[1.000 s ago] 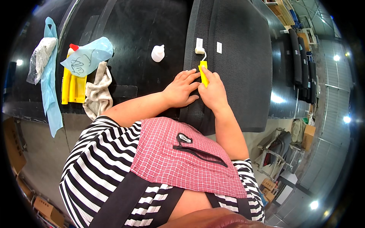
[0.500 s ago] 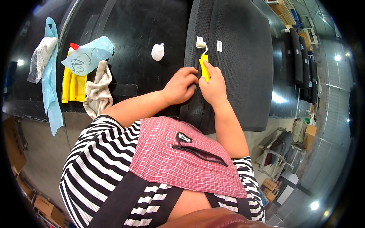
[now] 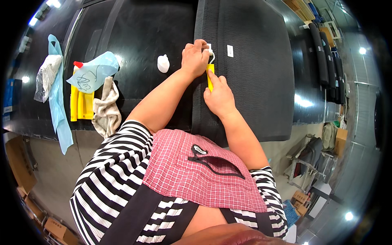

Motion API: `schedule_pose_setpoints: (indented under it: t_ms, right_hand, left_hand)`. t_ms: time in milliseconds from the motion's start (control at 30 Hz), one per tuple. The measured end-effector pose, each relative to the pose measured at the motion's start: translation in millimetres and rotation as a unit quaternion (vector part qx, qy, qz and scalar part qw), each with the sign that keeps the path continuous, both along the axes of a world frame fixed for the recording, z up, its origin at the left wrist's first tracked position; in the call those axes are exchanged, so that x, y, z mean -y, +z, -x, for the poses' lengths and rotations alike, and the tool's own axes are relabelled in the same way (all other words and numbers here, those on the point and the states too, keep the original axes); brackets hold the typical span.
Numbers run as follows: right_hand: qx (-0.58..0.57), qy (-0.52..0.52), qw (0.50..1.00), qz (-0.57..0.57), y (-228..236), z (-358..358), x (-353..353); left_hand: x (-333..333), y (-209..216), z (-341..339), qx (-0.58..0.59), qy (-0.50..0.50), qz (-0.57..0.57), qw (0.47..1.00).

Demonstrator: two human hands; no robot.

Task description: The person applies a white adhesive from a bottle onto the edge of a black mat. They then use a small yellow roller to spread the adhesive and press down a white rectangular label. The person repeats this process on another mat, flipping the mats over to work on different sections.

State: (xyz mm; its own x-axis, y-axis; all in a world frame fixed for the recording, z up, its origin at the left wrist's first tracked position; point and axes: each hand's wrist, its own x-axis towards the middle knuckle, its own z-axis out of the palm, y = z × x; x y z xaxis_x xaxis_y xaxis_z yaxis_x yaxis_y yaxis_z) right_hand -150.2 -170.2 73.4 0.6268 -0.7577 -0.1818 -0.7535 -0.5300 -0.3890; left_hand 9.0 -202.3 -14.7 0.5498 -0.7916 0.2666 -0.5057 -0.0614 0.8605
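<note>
A black ribbed mat [image 3: 253, 85] lies over the dark tabletop. Held in my right hand [image 3: 220, 97] is a small roller, its yellow handle [image 3: 210, 77] pointing away from me and the forefinger stretched along it. The roller's white head [image 3: 210, 52] rests near the mat's left edge, partly behind my left hand. My left hand [image 3: 195, 58] is bent over that edge beside the roller head, fingers curled; what they pinch, if anything, is hidden. A white label [image 3: 230, 51] sits on the mat to the right of the roller, and another is partly covered by my left fingers.
Left of my hands stands a small white bottle [image 3: 163, 63]. Farther left lie a light blue plastic sheet [image 3: 94, 77], a yellow tray [image 3: 85, 107], a beige cloth [image 3: 107, 108] and a blue strip [image 3: 57, 106] with clear plastic. Rolled black mats [image 3: 318, 55] are at the right.
My left hand has moved away from me along the mat's edge, up to the roller head. My right hand and the roller have shifted slightly left and nearer in the picture.
</note>
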Motion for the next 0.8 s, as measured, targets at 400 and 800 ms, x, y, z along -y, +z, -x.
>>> schedule_pose_setpoints:
  t_ms: [400, 800]
  right_hand:
    - [-0.01, -0.021, 1.0, 0.019, 2.6, -13.1, 8.6]
    - [-0.061, -0.015, 0.998, -0.013, 12.3, -9.7, 1.1]
  left_hand:
    - [17.9, -24.8, -20.7, -0.047, -0.044, 0.082, 0.995]
    - [14.4, -18.0, -24.5, -0.067, -0.052, 0.076, 0.994]
